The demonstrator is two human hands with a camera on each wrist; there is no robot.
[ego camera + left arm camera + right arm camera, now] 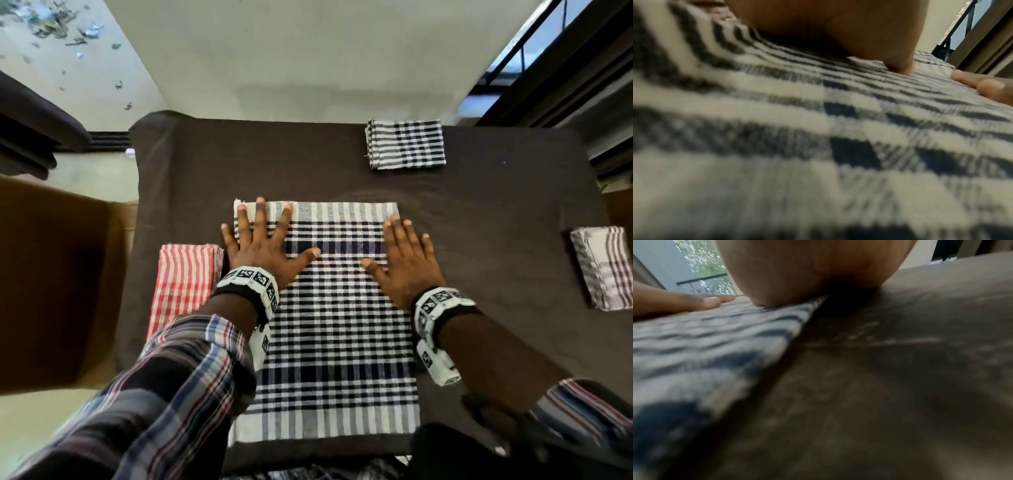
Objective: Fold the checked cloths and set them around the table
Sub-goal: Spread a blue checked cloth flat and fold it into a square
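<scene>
A dark blue and white checked cloth (329,325) lies flat as a long rectangle in the middle of the brown-covered table (496,205). My left hand (263,240) presses on its far left corner with fingers spread and straight. Flat on its far right edge rests my right hand (407,253), partly over the tablecloth. In the left wrist view the cloth (818,129) fills the frame under my palm (838,29). The right wrist view shows the cloth's right edge (735,337) beneath my palm (807,272). A folded black-checked cloth (406,144) sits at the far side, another folded one (604,267) at the right edge.
A folded red and white checked cloth (185,284) lies at the left side of the table, beside my left wrist. A brown cardboard box (58,284) stands left of the table. A white wall and a dark window frame (565,68) lie beyond the far edge.
</scene>
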